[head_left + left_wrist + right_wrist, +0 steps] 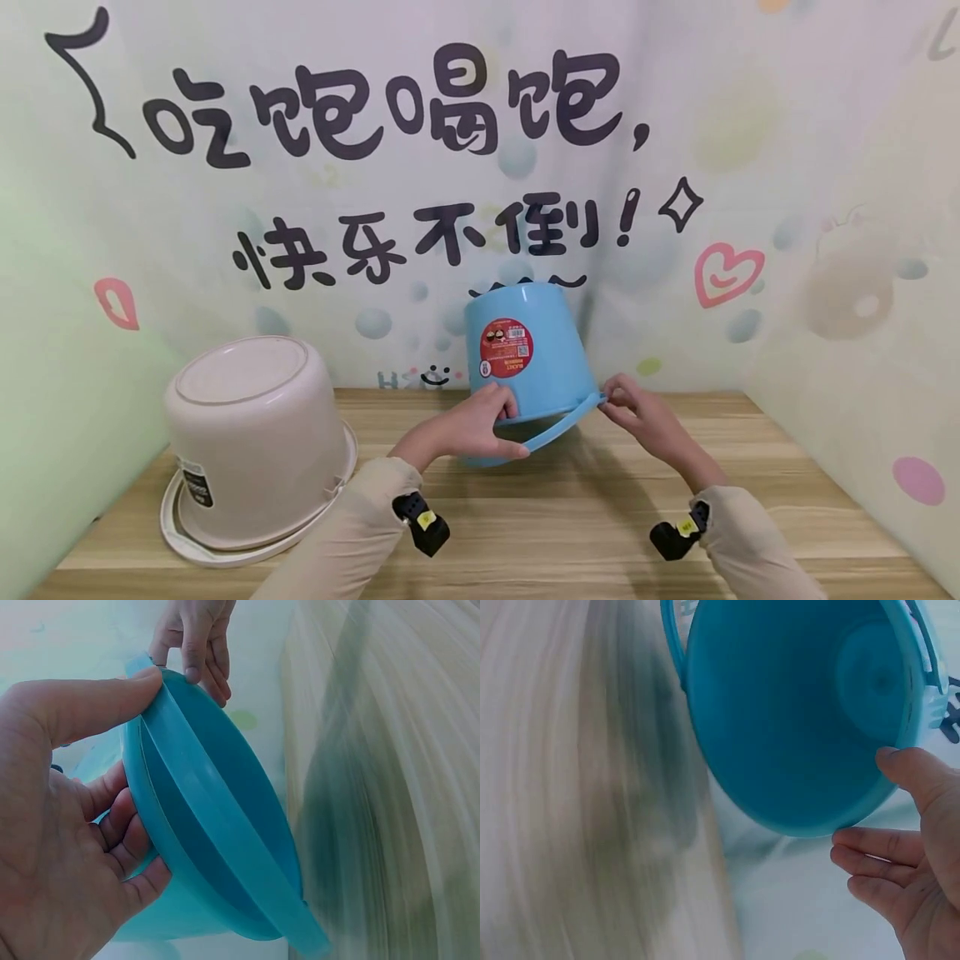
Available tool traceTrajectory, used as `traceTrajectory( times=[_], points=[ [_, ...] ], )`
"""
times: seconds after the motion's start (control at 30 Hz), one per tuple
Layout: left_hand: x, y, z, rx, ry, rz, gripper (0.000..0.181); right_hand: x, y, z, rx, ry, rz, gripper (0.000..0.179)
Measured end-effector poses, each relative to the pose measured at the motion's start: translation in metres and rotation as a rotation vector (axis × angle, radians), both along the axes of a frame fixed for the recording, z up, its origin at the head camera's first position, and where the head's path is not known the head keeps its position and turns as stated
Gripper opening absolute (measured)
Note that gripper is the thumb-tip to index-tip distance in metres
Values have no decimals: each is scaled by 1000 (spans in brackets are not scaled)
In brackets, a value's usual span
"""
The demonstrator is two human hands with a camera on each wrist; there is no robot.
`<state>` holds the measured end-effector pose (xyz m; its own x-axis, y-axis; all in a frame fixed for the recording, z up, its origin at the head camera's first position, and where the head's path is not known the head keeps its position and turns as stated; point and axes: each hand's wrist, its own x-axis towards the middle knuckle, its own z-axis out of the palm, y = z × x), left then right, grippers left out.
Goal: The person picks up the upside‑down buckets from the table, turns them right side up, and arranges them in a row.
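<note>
A light-blue bucket with a red round sticker is tipped mouth-down over the table, its bottom facing up. My left hand grips its left side by the rim. In the left wrist view, the left thumb presses on the blue handle while the fingers curl against the outer wall. At the right end of the rim, my right hand pinches the edge. The right wrist view shows that thumb on the inner side of the rim and fingers outside, with the hollow inside visible.
On the left, a beige bucket stands upside down on the wood-grain table, a pale ring around its base. Behind runs a printed cloth wall with black lettering, close to the blue bucket.
</note>
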<state>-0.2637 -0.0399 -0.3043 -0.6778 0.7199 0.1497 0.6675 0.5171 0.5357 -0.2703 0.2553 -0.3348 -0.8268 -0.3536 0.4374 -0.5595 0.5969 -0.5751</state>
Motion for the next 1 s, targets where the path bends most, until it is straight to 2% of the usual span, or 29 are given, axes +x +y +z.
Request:
traceTrajectory(
  times=[0.23,0.37,0.67,0.83,1.0],
  points=[
    [3,1,13,31,-17,25,42,-2,2,15,34,24,-17,13],
    [2,2,18,62,-15,10,40,-3,2,23,34,11,-12,14],
    [0,2,28,147,-67,-29,36,-6,3,35,70,14,-52,13],
    [-1,4,32,151,-83,-12,38,-8,3,41,93,19,-79,14],
    [-1,5,35,144,-113,36,40,-11,1,49,115,17,-105,15]
  ],
)
